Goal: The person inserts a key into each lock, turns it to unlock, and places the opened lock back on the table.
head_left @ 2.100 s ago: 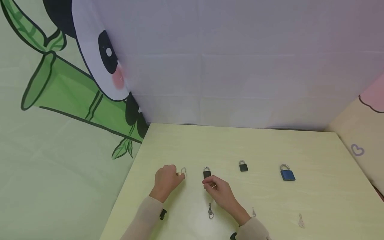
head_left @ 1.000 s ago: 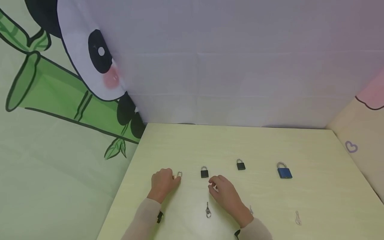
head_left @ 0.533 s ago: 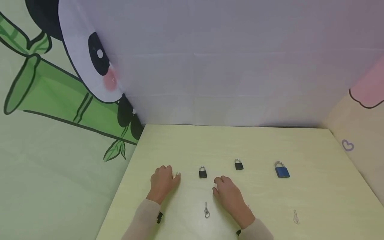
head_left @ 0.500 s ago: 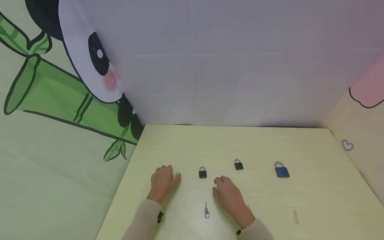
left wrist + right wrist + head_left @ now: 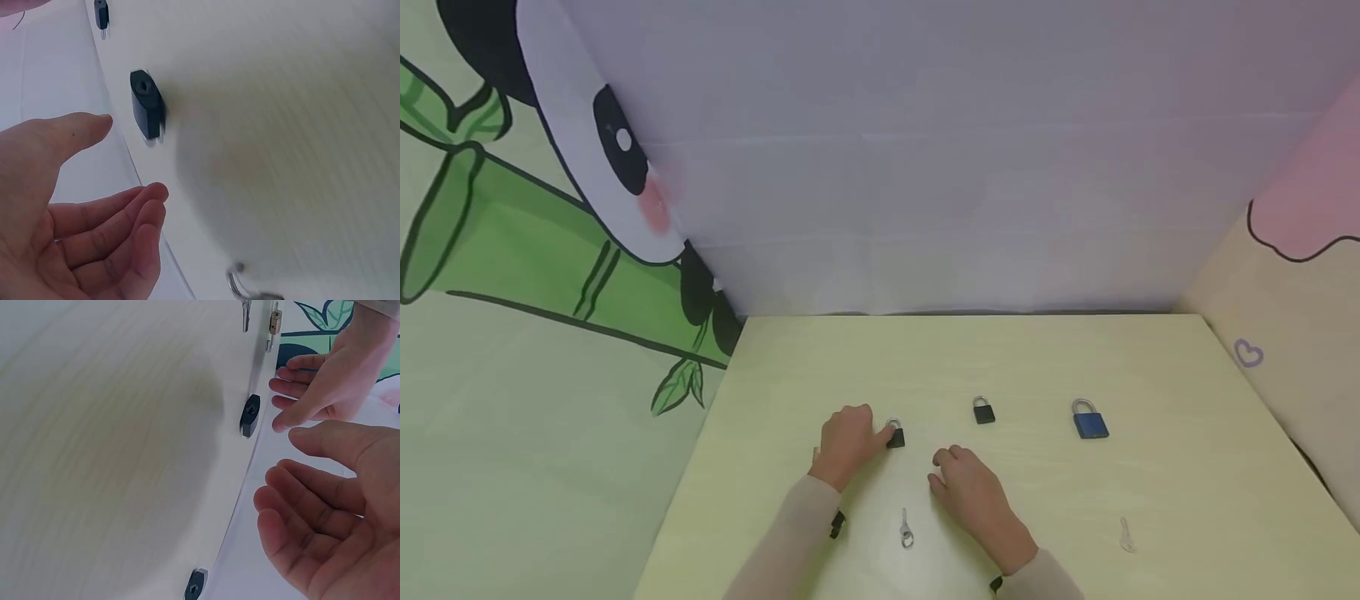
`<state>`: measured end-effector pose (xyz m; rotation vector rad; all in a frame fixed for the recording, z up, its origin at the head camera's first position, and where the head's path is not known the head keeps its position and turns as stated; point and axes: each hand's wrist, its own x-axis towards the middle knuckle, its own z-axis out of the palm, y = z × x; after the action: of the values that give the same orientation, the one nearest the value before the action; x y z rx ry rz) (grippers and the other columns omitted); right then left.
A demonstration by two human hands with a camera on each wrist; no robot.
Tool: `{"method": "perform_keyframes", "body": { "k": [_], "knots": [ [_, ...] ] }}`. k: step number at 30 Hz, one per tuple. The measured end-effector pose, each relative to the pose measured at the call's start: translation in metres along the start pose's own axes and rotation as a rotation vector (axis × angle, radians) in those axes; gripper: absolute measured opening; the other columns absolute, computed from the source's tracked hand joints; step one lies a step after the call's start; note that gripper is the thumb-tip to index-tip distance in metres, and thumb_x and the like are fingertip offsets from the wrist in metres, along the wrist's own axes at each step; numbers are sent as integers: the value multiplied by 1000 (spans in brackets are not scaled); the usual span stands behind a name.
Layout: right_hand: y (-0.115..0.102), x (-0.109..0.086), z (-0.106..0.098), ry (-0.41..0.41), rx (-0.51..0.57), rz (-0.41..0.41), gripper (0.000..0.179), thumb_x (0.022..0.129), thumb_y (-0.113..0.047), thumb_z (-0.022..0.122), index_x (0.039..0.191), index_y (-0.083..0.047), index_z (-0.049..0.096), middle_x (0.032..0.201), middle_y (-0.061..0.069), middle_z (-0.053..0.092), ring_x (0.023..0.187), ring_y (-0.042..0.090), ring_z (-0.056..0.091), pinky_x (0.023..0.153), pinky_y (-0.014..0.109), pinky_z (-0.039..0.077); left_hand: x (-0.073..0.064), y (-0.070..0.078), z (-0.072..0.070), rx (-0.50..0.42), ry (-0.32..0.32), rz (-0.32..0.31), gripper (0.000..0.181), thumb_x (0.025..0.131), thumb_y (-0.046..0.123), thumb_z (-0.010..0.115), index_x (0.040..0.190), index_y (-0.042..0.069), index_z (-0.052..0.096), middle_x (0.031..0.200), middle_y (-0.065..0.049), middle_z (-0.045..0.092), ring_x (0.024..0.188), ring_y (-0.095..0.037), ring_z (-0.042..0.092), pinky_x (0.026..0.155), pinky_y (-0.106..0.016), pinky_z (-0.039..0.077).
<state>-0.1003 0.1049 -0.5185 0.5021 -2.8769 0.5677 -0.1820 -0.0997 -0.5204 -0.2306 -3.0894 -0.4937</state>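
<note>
My left hand (image 5: 850,443), fingers loosely bent and holding nothing, is over the table with its thumb overlapping a small black padlock (image 5: 897,438) in the head view. In the left wrist view a gap shows between the thumb and that padlock (image 5: 147,106). Behind this hand a brass padlock is mostly hidden in the head view; the right wrist view shows it (image 5: 275,322) near the table edge. To the right, my right hand (image 5: 970,492) hovers with relaxed fingers and nothing in them. Between the forearms lies a key on a ring (image 5: 906,531).
Another black padlock (image 5: 983,412) and a larger blue padlock (image 5: 1090,423) lie farther right on the pale wooden table (image 5: 1037,358). A faint key (image 5: 1126,536) is at the front right. A fabric wall (image 5: 925,208) rises behind the table's back edge.
My left hand has let go of the brass padlock and moved right to the nearest black padlock. My right hand has drawn back from that black padlock. The head view has shifted slightly.
</note>
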Motion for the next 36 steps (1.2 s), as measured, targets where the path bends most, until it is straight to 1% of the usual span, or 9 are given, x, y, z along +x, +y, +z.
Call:
{"method": "perform_keyframes", "body": {
  "k": [6, 14, 17, 21, 25, 28, 31, 33, 36],
  "knots": [
    [5, 0, -6, -33, -4, 19, 16, 85, -16, 77, 94, -6, 68, 86, 3, 61, 79, 20, 61, 66, 33, 52, 7, 14, 6, 22, -35, 1, 53, 87, 48, 71, 58, 14, 41, 53, 4, 30, 46, -11, 30, 41, -27, 25],
    [14, -2, 2, -52, 34, 16, 15, 86, -17, 76, 93, -7, 68, 85, 2, 60, 79, 20, 61, 65, 34, 52, 17, 18, 18, 16, -71, -45, 58, 81, 56, 73, 55, 16, 40, 50, 4, 34, 44, -11, 34, 40, -28, 28],
    [17, -3, 6, -49, 47, 4, 15, 86, -18, 76, 93, -7, 68, 84, 2, 60, 78, 19, 60, 64, 34, 52, 21, 20, 23, 6, -85, -56, 57, 79, 55, 75, 55, 15, 43, 50, 4, 37, 44, -11, 36, 40, -29, 30],
    [20, -5, 9, -48, 60, -11, 15, 86, -19, 77, 92, -8, 68, 83, 1, 59, 76, 18, 60, 63, 33, 51, 24, 22, 30, 39, -102, -65, 54, 81, 53, 74, 58, 14, 45, 51, 2, 40, 45, -12, 38, 41, -30, 32],
    [19, -7, 10, -40, 52, -16, 15, 86, -20, 77, 91, -8, 69, 82, 0, 60, 75, 17, 59, 61, 31, 51, 26, 21, 33, 47, -99, -70, 48, 81, 45, 71, 57, 15, 42, 51, 3, 37, 45, -12, 36, 40, -29, 30],
    [18, -8, 9, -44, 63, -22, 15, 86, -20, 77, 91, -9, 69, 81, -1, 59, 72, 14, 57, 59, 29, 49, 26, 20, 34, 25, -92, -84, 46, 79, 41, 70, 56, 16, 39, 49, 5, 34, 44, -11, 33, 40, -28, 28],
    [17, -9, 9, -61, 69, -28, 14, 86, -21, 77, 89, -10, 69, 78, -4, 56, 68, 11, 53, 57, 27, 47, 26, 22, 32, 13, -82, -90, 45, 78, 41, 70, 56, 16, 40, 49, 4, 36, 44, -11, 34, 39, -28, 28],
    [15, -10, 9, -73, 68, -34, 14, 85, -22, 78, 87, -12, 68, 75, -6, 54, 66, 9, 51, 55, 26, 45, 26, 24, 28, 19, -76, -83, 45, 78, 41, 71, 56, 16, 41, 50, 4, 36, 44, -11, 34, 39, -28, 28],
    [10, -13, 12, -97, 51, -39, 15, 85, -23, 77, 83, -13, 66, 73, -7, 52, 64, 8, 51, 53, 25, 43, 26, 29, 20, 38, -60, -59, 47, 77, 42, 71, 55, 16, 39, 49, 5, 32, 44, -10, 32, 39, -28, 26]
  ]
}}
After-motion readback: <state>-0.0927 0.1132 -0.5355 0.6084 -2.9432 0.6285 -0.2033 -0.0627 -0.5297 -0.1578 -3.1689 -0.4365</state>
